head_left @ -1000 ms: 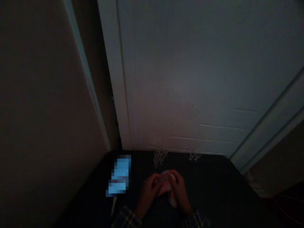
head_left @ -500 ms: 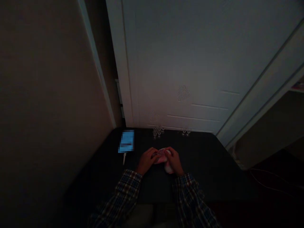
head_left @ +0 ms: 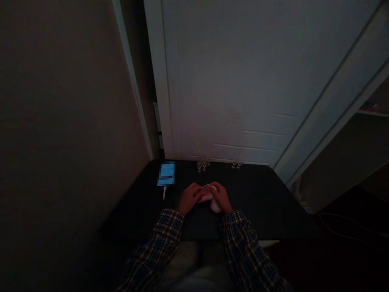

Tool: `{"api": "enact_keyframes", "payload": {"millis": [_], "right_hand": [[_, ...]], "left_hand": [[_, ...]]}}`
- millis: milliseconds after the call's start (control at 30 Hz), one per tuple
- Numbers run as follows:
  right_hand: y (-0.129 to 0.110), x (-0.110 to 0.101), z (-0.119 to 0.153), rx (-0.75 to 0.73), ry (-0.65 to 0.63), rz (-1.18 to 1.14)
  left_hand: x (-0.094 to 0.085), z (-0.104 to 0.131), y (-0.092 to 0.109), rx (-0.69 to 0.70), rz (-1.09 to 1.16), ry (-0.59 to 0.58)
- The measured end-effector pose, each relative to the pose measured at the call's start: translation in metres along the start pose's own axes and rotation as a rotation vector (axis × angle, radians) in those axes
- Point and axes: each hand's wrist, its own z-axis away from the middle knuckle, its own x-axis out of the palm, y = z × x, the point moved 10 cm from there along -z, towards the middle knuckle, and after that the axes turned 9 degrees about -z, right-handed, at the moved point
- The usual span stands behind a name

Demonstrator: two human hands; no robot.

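A pink and white cloth [head_left: 215, 206] is bunched between my two hands above the dark table. My left hand [head_left: 188, 198] is closed on its left side, and a small clear, shiny object [head_left: 198, 192] shows at the fingertips, too dim to make out fully. My right hand [head_left: 221, 197] grips the cloth from the right, with part of it hanging below the fingers. Beyond my hands, several small clear glass-like pieces [head_left: 203, 165] stand in a cluster near the table's back edge. A smaller group of similar pieces [head_left: 236, 165] is to the right.
A phone with a lit blue screen [head_left: 167, 174] lies at the back left of the dark table [head_left: 258, 202], a white cable [head_left: 164, 193] running from it. A white panel [head_left: 243, 81] rises behind the table, and a brown wall [head_left: 67, 101] stands at the left.
The camera view has shifted a little, so the table and things on it appear slightly higher. My hands keep hold of the cloth, with only slight finger movement.
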Motion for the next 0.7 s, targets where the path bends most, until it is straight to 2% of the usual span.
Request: {"api": "enact_keyframes", "payload": {"millis": [367, 500, 700], "right_hand": [[-0.016, -0.001, 0.006, -0.045, 0.017, 0.039], [-0.025, -0.006, 0.009, -0.074, 0.064, 0.051], [-0.039, -0.021, 0.013, -0.156, 0.199, 0.041]], "left_hand": [[-0.003, -0.003, -0.011, -0.029, 0.0, 0.052], [-0.006, -0.003, -0.018, -0.086, -0.038, 0.076], [-0.003, -0.002, -0.012, -0.073, -0.066, 0.025]]}}
